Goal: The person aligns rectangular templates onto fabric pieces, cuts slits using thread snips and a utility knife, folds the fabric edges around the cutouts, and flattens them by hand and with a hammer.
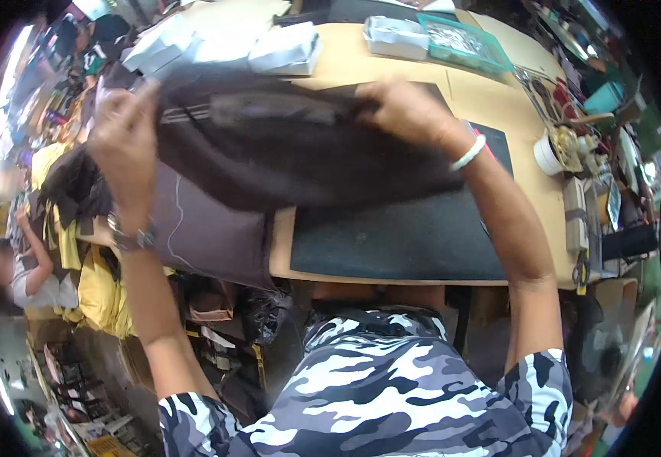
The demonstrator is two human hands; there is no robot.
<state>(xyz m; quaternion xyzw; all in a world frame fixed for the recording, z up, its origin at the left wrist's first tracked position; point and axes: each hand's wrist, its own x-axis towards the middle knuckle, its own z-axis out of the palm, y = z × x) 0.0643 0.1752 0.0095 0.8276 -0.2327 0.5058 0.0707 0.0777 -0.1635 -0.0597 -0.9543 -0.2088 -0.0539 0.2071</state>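
Observation:
A dark brown piece of fabric (285, 160) hangs stretched between my two hands above the table, blurred by motion. My left hand (125, 133) grips its left upper corner, with the fingers closed. At the other end my right hand (403, 110) pinches the upper right edge. A light stripe or zipper-like line runs along the fabric near my left hand. Beneath it lies a black mat (391, 244). To the left, another dark brown cloth (216, 221) with a pale thread across it covers the table edge.
White paper-lined boxes (285, 49) and a green tray (467, 46) of small pieces stand at the back. A white cup (548, 154) and a yellow-handled cutter (582, 274) are on the right. Yellow cloth (102, 293) hangs at left, near another person (37, 266).

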